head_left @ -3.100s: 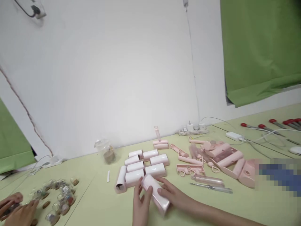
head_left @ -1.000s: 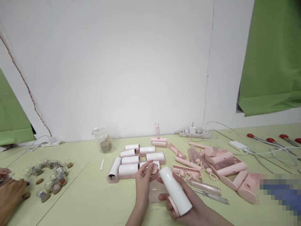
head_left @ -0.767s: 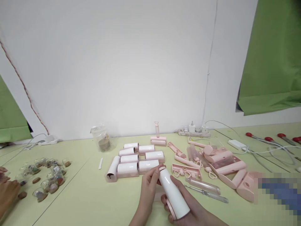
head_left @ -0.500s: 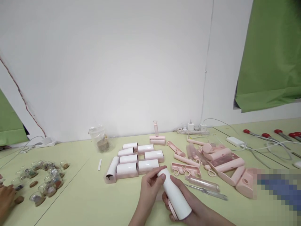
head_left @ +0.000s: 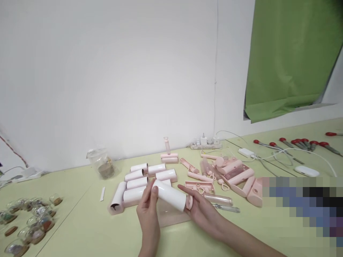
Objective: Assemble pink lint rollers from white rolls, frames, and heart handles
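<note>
I hold a white roll (head_left: pixel 170 194) with pink end caps level above the table, one hand at each end. My left hand (head_left: pixel 148 210) grips its left end with fingers closed round it. My right hand (head_left: pixel 201 209) holds the right end, at a pink round cap (head_left: pixel 189 202). Under the roll lies a pale pink case half (head_left: pixel 171 216). Just behind it, several white rolls in pink holders (head_left: pixel 139 184) lie in rows.
Loose pink plastic parts (head_left: pixel 227 173) and a clear-handled screwdriver (head_left: pixel 222 203) lie to the right. A power strip (head_left: pixel 205 144) sits by the wall; red-handled tools (head_left: pixel 294 142) far right. A plastic jar (head_left: pixel 103 165) and small glass bottles (head_left: pixel 29 225) are at the left.
The roll has swung from pointing toward me to lying level across, held at both ends. My view has shifted right; the other person's hand at the left is out of sight.
</note>
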`<state>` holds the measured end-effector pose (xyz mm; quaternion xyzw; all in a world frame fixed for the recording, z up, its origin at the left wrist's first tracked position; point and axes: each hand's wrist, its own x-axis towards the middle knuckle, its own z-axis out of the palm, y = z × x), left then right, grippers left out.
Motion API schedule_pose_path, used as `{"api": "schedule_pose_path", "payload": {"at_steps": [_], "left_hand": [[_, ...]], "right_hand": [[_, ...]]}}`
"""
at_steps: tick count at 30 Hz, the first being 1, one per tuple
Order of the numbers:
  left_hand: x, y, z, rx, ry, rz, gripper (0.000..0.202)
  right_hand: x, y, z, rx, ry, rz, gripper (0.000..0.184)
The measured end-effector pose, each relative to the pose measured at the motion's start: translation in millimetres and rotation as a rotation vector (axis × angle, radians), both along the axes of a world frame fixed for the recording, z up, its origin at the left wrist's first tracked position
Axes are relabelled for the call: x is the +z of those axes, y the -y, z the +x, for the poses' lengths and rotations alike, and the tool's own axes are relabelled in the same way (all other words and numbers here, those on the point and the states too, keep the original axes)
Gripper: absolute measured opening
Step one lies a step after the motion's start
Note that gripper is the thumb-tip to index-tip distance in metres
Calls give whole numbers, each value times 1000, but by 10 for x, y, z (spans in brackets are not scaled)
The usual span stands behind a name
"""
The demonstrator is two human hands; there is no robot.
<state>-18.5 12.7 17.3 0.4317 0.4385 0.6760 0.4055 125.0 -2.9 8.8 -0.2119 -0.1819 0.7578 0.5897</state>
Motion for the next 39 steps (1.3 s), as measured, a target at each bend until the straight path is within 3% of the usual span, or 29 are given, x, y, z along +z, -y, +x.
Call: {"api": "schedule_pose_path", "payload": {"at_steps": [4,11,16,19,23,27,29,33,35,36,38,39], "left_hand": [[-61,92,89,21,-153,83,36],[-99,150,129,17,-211,263,28],[-131,123,110,-30,-179,196,33],[-174,131,160,-40,-130,233,29],[-179,156,209,4,-129,409,15],[-76,161,124,98,-180,587,13],[-64,177,98,135,-286,645,19],[-197,248,209,79,-464,743,17],[-246,259,273,-23,-374,729,12],[-238,248,286,-71,-274,680,20],[-138,202,277,-173,-5,469,44],[-55,177,265,-223,114,317,46]], "right_hand": [[5,56,-66,62,-61,22,25],[-6,78,-75,66,-95,72,28],[31,104,-101,104,-119,151,28],[29,91,-82,73,-100,130,26],[38,107,-15,-12,93,83,31],[60,167,50,-57,549,222,32],[57,176,70,-56,643,280,37],[20,144,105,10,609,358,74],[7,130,124,19,639,392,89],[8,127,131,-16,683,423,91],[32,130,135,-160,863,521,94],[57,134,132,-249,991,602,96]]}}
